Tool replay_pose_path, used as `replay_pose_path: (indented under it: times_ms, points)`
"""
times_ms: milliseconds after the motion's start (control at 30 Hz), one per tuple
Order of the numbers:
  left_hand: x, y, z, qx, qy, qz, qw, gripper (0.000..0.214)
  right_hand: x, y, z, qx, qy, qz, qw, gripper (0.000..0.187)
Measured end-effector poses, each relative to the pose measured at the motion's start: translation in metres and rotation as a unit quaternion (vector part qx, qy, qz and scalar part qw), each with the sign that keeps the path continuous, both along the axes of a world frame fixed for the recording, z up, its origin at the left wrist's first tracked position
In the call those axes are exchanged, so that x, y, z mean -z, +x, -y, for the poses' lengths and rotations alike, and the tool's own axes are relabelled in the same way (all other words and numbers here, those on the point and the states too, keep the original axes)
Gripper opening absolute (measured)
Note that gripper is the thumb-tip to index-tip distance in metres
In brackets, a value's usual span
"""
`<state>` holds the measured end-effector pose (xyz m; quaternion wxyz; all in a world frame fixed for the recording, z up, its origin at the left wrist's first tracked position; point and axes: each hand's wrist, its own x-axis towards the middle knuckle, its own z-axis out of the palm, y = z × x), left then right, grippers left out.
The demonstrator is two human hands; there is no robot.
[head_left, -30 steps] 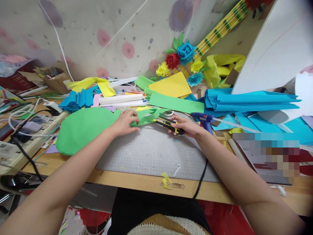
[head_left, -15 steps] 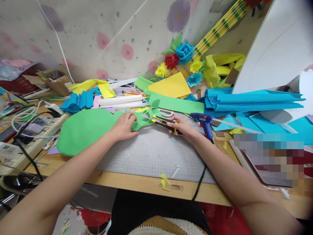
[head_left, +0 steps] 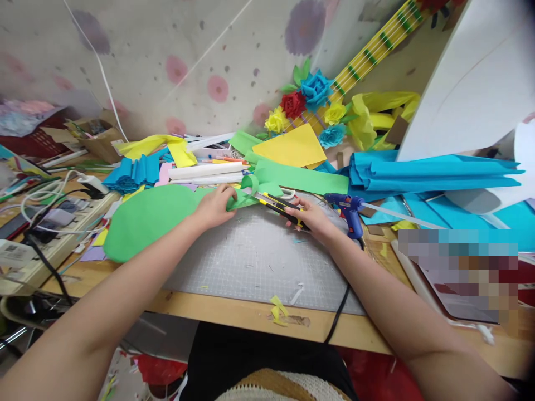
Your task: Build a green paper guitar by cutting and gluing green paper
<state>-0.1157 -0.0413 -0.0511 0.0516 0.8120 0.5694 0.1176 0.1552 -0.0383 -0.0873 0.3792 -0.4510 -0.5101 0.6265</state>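
Observation:
My left hand (head_left: pixel 216 205) pinches the narrow end of a big green paper cut-out (head_left: pixel 148 217), which spreads to the left over the desk. My right hand (head_left: pixel 313 219) is closed round a yellow and black utility knife (head_left: pixel 279 204). The knife's blade points left at the green strip (head_left: pixel 251 189), which curls up just beyond my left fingers. Both hands are at the far edge of a grey cutting mat (head_left: pixel 263 259).
A blue glue gun (head_left: pixel 348 210) stands right of my right hand, its black cord running off the desk's front edge. Blue crepe paper (head_left: pixel 430 172), green and yellow sheets (head_left: pixel 292 147) and paper flowers (head_left: pixel 309 100) pile behind. Cables and a power strip (head_left: pixel 50 223) lie left.
The green paper slid a little to the right under my left hand, whose fingers tightened on it. The knife swung further left, its tip now at the curled strip.

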Motion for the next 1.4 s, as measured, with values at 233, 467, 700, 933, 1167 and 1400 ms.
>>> replay_pose_path:
  times_ms: [233,467,700,933,1167,1400]
  points:
    - [0.005,0.015,-0.006,0.026,0.004,0.055,0.998,0.026,-0.001,0.003,-0.003,0.022,-0.018,0.01,1.0,0.044]
    - [0.003,0.004,-0.01,0.017,0.0,0.095,0.995,0.021,-0.001,0.009,-0.006,-0.004,-0.04,0.055,0.998,0.034]
    - [0.005,0.001,-0.014,0.001,-0.099,0.185,0.978,0.025,-0.004,0.006,-0.007,-0.017,-0.033,0.075,0.997,0.033]
    - [0.005,0.0,-0.015,0.009,-0.121,0.2,0.972,0.026,-0.006,0.002,-0.007,-0.02,-0.025,0.072,0.997,0.036]
    - [0.007,0.0,-0.017,0.003,-0.119,0.182,0.976,0.027,-0.011,0.003,-0.006,-0.046,-0.019,0.104,0.993,0.036]
    - [0.007,-0.002,-0.017,0.004,-0.116,0.174,0.978,0.024,-0.01,0.0,-0.005,-0.039,-0.013,0.096,0.994,0.036]
